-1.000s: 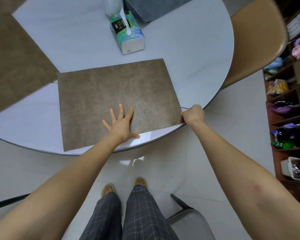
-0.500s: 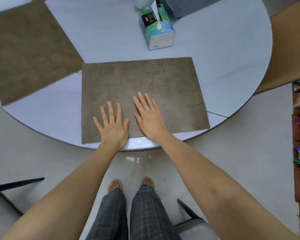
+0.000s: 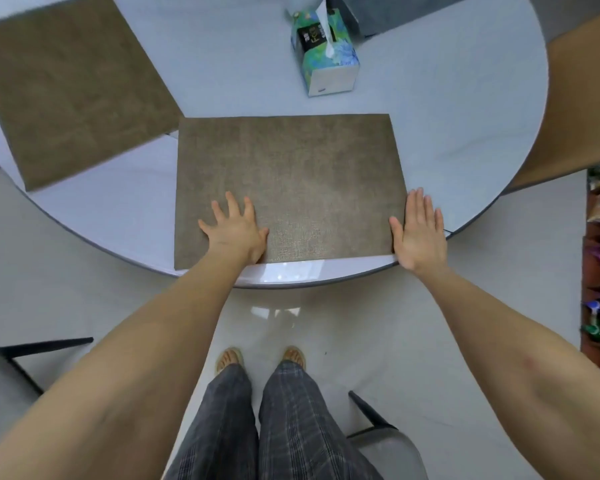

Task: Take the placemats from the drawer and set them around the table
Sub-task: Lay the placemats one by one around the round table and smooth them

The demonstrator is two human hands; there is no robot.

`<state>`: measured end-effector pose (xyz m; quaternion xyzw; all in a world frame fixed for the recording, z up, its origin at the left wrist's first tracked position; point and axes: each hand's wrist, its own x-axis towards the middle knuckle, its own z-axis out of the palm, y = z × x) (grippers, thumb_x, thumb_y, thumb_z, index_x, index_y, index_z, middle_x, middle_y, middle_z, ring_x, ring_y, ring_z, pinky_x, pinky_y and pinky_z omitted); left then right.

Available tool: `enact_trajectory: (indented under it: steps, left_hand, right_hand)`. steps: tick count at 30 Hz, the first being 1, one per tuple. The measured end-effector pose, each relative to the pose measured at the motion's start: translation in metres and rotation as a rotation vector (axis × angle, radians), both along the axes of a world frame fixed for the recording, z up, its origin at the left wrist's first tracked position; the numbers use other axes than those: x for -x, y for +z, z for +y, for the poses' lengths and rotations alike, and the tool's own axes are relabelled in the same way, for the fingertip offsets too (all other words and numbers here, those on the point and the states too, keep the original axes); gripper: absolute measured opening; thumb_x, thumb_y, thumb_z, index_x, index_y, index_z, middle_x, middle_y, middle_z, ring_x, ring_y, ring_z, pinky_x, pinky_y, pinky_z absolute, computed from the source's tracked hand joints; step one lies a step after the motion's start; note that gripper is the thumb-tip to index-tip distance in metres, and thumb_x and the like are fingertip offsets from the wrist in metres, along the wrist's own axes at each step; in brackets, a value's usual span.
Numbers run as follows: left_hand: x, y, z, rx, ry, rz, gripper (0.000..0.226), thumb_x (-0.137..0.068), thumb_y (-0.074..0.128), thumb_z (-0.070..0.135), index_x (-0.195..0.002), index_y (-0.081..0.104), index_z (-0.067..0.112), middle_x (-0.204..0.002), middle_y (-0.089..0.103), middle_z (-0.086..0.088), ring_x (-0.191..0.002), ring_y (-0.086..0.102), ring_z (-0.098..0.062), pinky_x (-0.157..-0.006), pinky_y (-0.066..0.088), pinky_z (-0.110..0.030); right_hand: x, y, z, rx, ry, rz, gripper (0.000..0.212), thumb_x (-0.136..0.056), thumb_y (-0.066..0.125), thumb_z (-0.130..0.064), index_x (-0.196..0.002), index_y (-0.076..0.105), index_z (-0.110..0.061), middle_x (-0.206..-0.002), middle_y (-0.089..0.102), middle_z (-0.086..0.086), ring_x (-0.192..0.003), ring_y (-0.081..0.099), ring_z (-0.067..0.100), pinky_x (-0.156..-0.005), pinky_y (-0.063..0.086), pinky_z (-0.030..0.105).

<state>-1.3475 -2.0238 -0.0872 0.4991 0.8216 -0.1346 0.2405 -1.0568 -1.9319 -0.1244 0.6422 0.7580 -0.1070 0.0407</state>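
Round and pale, the table fills the upper view, with a tissue box standing beyond the mat in front of you and a tan chair tucked in at the right. The near placemat lies flat at your edge of the table, its near corners reaching the rim; a second placemat lies to the left, its corner just meeting the near one.

Your left hand rests on the near-left part of the mat, fingers straight and spread, gripping nothing. Your right hand is flat too, fingers together and straight, lying on the bare table just beside the mat's right edge, thumb side against that edge.

What changed: a second ago your right hand pinched the mat's right corner; half a second ago both palms lay side by side near its middle; now the right has swept out to the edge. The mat has also turned from skewed to square with your stance.

I read that as smoothing and squaring finished, so this place looks set. You could lift both hands and move round to the next seat, if any mats remain; none shows in your hands
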Motion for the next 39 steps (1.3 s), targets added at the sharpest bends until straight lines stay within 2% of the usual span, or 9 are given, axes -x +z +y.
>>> enact_trajectory:
  steps: [3,5,10,19,23,29,34,36,39]
  left_hand:
    - [0.005,0.017,0.018,-0.025,-0.058,0.058,0.058,-0.097,0.034,0.048,-0.143,0.033,0.013,-0.150,0.028,-0.016,-0.138,0.028,-0.039,-0.112,0.013,-0.065]
    - [0.011,0.023,0.033,-0.138,-0.106,0.064,0.051,-0.097,0.036,0.044,-0.137,0.042,0.012,-0.146,0.034,-0.015,-0.138,0.029,-0.036,-0.113,0.016,-0.061]
    - [0.022,0.016,0.096,-0.341,-0.133,-0.086,0.057,-0.101,0.032,0.038,-0.152,0.020,0.015,-0.162,0.001,-0.010,-0.149,-0.002,-0.031,-0.120,0.006,-0.049]
    - [0.036,-0.044,0.154,-0.291,-0.142,-0.041,0.065,-0.100,0.011,0.051,-0.153,-0.013,0.020,-0.159,-0.023,-0.001,-0.146,-0.021,-0.026,-0.117,-0.011,-0.054]
    - [0.035,-0.046,0.156,-0.261,-0.151,-0.023,0.064,-0.101,0.008,0.049,-0.151,-0.017,0.018,-0.158,-0.026,-0.003,-0.145,-0.023,-0.028,-0.116,-0.012,-0.056]
    - [0.037,-0.045,0.155,-0.256,-0.158,-0.026,0.064,-0.101,0.007,0.048,-0.151,-0.018,0.017,-0.158,-0.025,-0.005,-0.145,-0.022,-0.029,-0.116,-0.011,-0.057]
    - [0.037,-0.045,0.154,-0.287,-0.156,-0.031,0.065,-0.101,0.010,0.048,-0.152,-0.016,0.017,-0.159,-0.023,-0.004,-0.146,-0.020,-0.029,-0.116,-0.010,-0.056]
    - [0.038,-0.045,0.153,-0.291,-0.158,-0.038,0.065,-0.101,0.009,0.048,-0.152,-0.016,0.017,-0.159,-0.023,-0.004,-0.146,-0.021,-0.029,-0.116,-0.011,-0.056]
    - [0.037,-0.044,0.153,-0.286,-0.155,-0.067,0.065,-0.101,0.010,0.048,-0.152,-0.015,0.018,-0.159,-0.022,-0.004,-0.146,-0.020,-0.028,-0.116,-0.012,-0.055]
  right_hand:
    - [0.018,0.012,0.010,-0.036,-0.023,-0.001,0.063,-0.102,0.017,-0.040,-0.152,0.003,-0.004,-0.161,0.000,0.011,-0.149,-0.003,0.021,-0.122,-0.001,0.037]
    - [0.047,0.021,0.022,-0.064,0.032,0.053,0.062,-0.102,0.018,-0.039,-0.152,0.005,-0.004,-0.161,0.001,0.011,-0.149,-0.002,0.021,-0.122,-0.002,0.035]
    - [0.131,0.030,0.071,-0.066,0.214,0.165,0.060,-0.103,0.021,-0.037,-0.152,0.008,-0.007,-0.161,0.003,0.009,-0.149,0.000,0.019,-0.122,-0.001,0.033]
    - [0.187,-0.008,0.128,-0.044,0.476,0.054,0.060,-0.101,0.021,-0.046,-0.153,0.005,-0.020,-0.161,0.001,0.001,-0.149,-0.003,0.016,-0.122,0.001,0.035]
    - [0.150,-0.015,0.154,-0.072,0.347,0.033,0.058,-0.101,0.017,-0.044,-0.153,0.006,-0.022,-0.161,0.004,0.000,-0.149,0.000,0.016,-0.121,0.000,0.034]
    - [0.121,-0.001,0.161,-0.045,-0.137,0.013,0.064,-0.101,0.014,-0.042,-0.152,0.000,-0.007,-0.161,-0.003,0.010,-0.149,-0.004,0.021,-0.122,0.002,0.038]
    - [0.168,-0.005,0.091,-0.020,0.293,0.097,0.066,-0.101,0.018,-0.048,-0.153,0.004,-0.012,-0.161,-0.001,0.004,-0.148,-0.003,0.016,-0.121,0.000,0.034]
    - [0.134,-0.009,0.090,-0.033,0.232,0.077,0.063,-0.101,0.019,-0.046,-0.153,0.004,-0.013,-0.160,0.001,0.003,-0.148,-0.001,0.016,-0.121,0.001,0.034]
    - [0.069,-0.002,0.090,-0.033,-0.064,0.037,0.062,-0.102,0.020,-0.040,-0.153,0.005,-0.009,-0.161,0.003,0.008,-0.149,0.003,0.020,-0.122,0.005,0.038]
